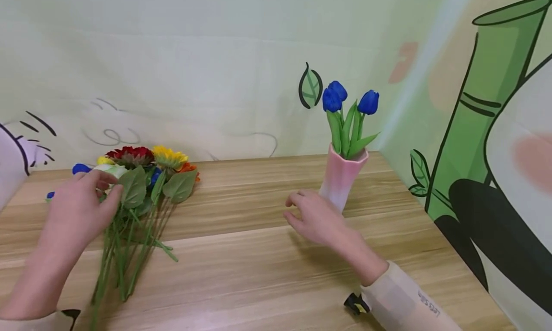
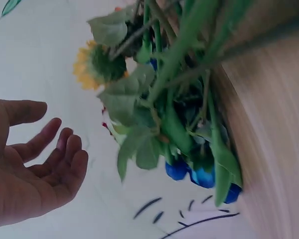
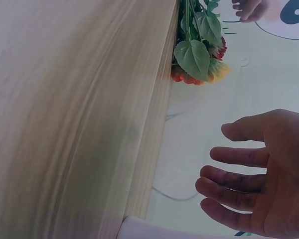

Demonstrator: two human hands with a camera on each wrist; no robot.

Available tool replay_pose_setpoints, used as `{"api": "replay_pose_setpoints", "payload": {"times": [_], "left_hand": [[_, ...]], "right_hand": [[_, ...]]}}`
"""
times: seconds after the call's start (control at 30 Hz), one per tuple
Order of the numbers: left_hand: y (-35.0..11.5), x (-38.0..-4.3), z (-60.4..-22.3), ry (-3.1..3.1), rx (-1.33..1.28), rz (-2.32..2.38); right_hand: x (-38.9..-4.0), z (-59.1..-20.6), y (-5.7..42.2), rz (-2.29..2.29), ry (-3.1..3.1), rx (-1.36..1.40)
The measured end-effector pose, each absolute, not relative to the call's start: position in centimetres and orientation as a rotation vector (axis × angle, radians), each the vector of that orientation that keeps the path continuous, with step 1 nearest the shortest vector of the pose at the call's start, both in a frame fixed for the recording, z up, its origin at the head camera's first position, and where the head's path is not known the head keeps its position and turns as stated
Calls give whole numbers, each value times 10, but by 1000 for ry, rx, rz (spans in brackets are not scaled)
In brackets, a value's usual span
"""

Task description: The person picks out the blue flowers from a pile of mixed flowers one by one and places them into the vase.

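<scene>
In the head view my left hand [image 1: 84,204] hovers over a bunch of artificial flowers [image 1: 148,185] lying on the table. Its fingers are loosely bent, and the left wrist view shows the palm [image 2: 32,194] holding nothing, apart from the leaves. Red, yellow, orange and blue blooms make up the bunch, their green stems [image 1: 125,254] pointing toward me. On the right stands a pink-and-white vase [image 1: 340,175] with blue tulips [image 1: 369,102] upright in it. My right hand [image 1: 316,218] is beside the vase's lower part, partly covering it, fingers relaxed and holding nothing.
The wooden table [image 1: 241,268] ends at a pale printed backdrop [image 1: 215,82]. Along the right side rises another printed sheet with a green bamboo drawing [image 1: 487,91]. A small black-and-yellow object [image 1: 356,303] sits at my right sleeve [image 1: 405,297].
</scene>
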State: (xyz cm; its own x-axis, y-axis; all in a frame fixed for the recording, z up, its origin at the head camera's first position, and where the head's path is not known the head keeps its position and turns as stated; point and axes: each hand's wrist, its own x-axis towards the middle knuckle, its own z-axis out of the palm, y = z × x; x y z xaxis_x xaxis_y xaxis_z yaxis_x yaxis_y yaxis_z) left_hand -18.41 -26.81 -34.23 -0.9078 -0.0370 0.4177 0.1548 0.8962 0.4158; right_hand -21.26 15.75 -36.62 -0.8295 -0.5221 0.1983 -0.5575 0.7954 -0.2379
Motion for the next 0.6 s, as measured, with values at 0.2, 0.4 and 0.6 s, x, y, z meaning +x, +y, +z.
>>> {"api": "replay_pose_setpoints", "payload": {"times": [0.2,0.4,0.6], "left_hand": [[-287,-185,-347,-2711,83,-632],[-309,-186,-354,-2757,240,-614],[-330,-190,-364,-2851,285,-486]], "right_hand": [[-213,-366,159,443,-2868,866],[-212,-365,159,445,-2872,861],[-212,-364,161,462,-2884,845]]}}
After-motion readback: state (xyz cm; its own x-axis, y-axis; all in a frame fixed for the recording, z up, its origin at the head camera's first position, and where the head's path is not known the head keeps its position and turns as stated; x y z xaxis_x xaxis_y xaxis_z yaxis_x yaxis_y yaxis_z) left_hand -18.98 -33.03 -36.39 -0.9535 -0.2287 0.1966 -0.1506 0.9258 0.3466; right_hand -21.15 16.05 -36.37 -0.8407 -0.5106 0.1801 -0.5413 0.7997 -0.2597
